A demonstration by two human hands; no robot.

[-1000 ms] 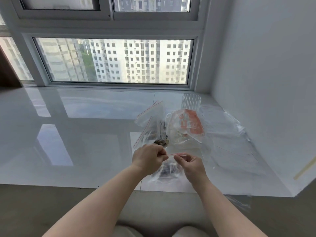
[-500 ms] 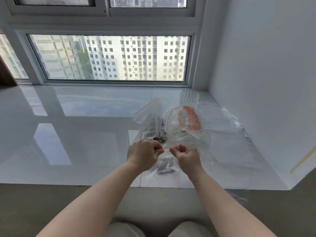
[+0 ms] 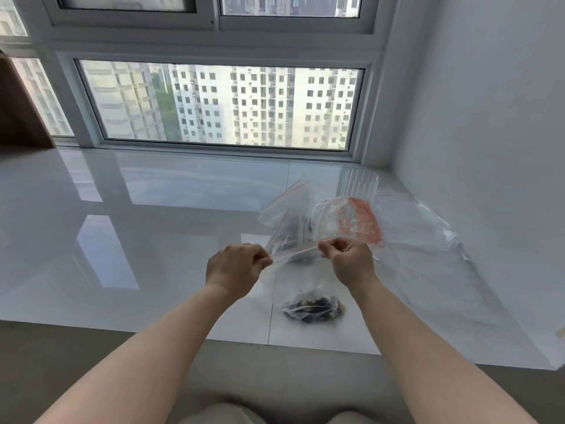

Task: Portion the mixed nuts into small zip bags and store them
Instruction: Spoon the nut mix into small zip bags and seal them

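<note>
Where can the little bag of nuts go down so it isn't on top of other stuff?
The bare white sill left of the left hand is free, up to the window frame. The right is crowded: upright zip bags, the red-printed bag, a clear cup and loose plastic near the wall. The held zip bag hangs between both hands, right hand.

A glossy white sill (image 3: 153,228) runs beneath a window (image 3: 220,102) showing apartment towers, with a white wall (image 3: 489,117) alongside.
</note>
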